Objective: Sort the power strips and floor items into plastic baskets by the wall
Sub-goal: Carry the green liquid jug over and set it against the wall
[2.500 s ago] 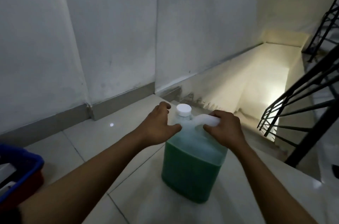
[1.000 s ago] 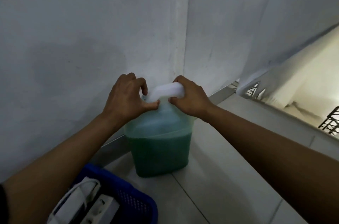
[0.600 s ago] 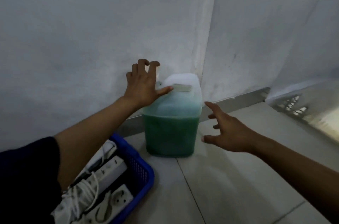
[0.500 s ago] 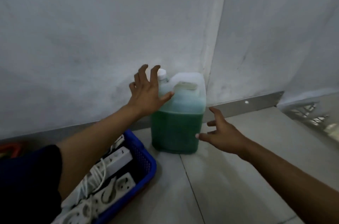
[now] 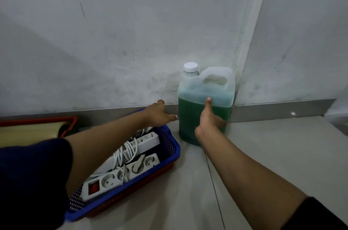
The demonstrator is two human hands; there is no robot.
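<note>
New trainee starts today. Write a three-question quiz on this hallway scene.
1. True or false: the jug stands upright in the wall corner.
2. What lies in the blue basket?
3. Which hand presses the jug's front: A left hand, B right hand?

Key
1. True
2. White power strips with coiled cords
3. B

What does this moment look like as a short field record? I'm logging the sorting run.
jug: green liquid jug, upright on the floor in the wall corner, white cap on
right hand: flat against the jug's front, no closed grip
left hand: open, beside the jug, above the basket's far end
blue basket: left of the jug, holding white power strips
</note>
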